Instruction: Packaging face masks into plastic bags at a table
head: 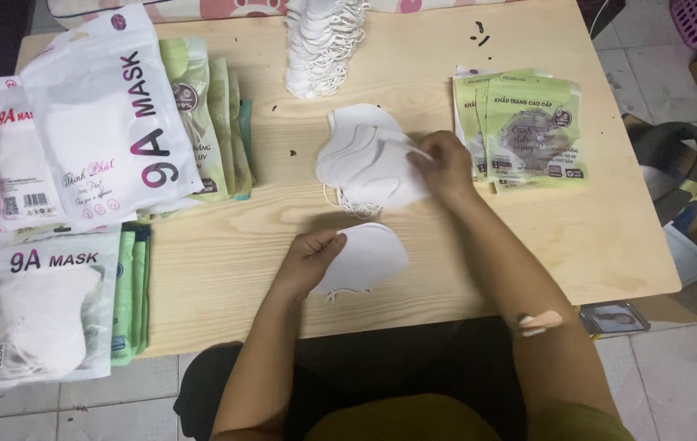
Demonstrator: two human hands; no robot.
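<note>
— What do we see around the hands on the pale wooden table?

— To our left lie large white plastic packs over a row of green sachets; a tall stack of white masks stands at the far edge; green printed packets sit just beside our right hand; nothing blocks the view of either hand.

— And what are the hands doing?

— Our right hand pinches the edge of the top mask on a fanned pile of masks, soft, curved, matte white, ear loops trailing beneath; our left hand grips a single folded mask, smooth and rounded, lying flat near the table's front edge, apart from the pile.
</note>
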